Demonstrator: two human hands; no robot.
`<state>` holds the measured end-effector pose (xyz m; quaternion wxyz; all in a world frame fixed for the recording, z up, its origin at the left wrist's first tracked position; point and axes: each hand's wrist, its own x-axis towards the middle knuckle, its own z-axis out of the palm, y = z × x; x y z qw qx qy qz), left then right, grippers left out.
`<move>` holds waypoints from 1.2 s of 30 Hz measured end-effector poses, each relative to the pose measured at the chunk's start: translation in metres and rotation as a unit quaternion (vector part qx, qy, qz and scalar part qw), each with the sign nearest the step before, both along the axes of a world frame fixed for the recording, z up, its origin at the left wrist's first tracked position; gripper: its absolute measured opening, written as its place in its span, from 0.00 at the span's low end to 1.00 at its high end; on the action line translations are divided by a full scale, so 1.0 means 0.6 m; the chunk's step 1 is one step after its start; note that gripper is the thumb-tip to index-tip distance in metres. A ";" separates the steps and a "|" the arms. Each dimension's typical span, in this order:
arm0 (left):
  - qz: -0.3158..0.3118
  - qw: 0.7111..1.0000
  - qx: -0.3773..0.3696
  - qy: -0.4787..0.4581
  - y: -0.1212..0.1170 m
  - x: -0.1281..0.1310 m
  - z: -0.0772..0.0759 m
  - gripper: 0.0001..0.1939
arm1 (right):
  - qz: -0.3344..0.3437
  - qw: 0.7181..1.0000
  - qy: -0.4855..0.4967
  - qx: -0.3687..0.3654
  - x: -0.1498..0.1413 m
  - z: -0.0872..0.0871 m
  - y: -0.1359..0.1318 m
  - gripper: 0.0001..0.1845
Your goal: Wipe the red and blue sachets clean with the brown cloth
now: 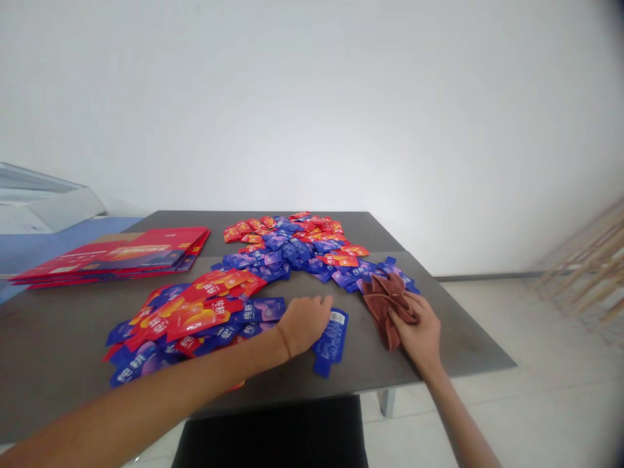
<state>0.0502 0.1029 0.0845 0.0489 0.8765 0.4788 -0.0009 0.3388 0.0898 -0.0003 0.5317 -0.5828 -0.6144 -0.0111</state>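
My right hand [422, 330] is closed around a crumpled brown cloth [390, 305], which touches the table and the right end of the sachet pile. Over the left edge of a single blue sachet [333, 341] lies my left hand [306, 323], its visible fingers loosely bent and pointing forward, its thumb hidden. That sachet rests flat with its barcode side up. Just left of this hand, a heap of red and purple-blue sachets [199, 312] spreads beneath and beyond my forearm. Another heap of mixed sachets [292, 247] stretches across the table's middle and far part.
On the left of the dark table [468, 351] is a stack of flat red printed cartons [146, 250]. A white box [53, 205] stands farther left on a blue surface. The wall is behind; a black seat [273, 435] is below the front edge, and wooden slats [589, 260] stand right.
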 end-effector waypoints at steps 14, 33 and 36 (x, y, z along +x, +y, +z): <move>-0.271 0.936 0.212 -0.072 -0.159 -0.090 -0.091 0.16 | -0.016 0.978 -0.208 0.004 -0.023 0.028 -0.013 0.29; -0.266 0.954 0.128 -0.055 -0.145 -0.079 -0.111 0.17 | 0.047 0.974 -0.207 0.082 -0.092 0.106 -0.057 0.18; -0.260 0.954 0.132 -0.066 -0.146 -0.077 -0.113 0.16 | 0.128 0.959 -0.252 0.036 -0.138 0.122 -0.084 0.22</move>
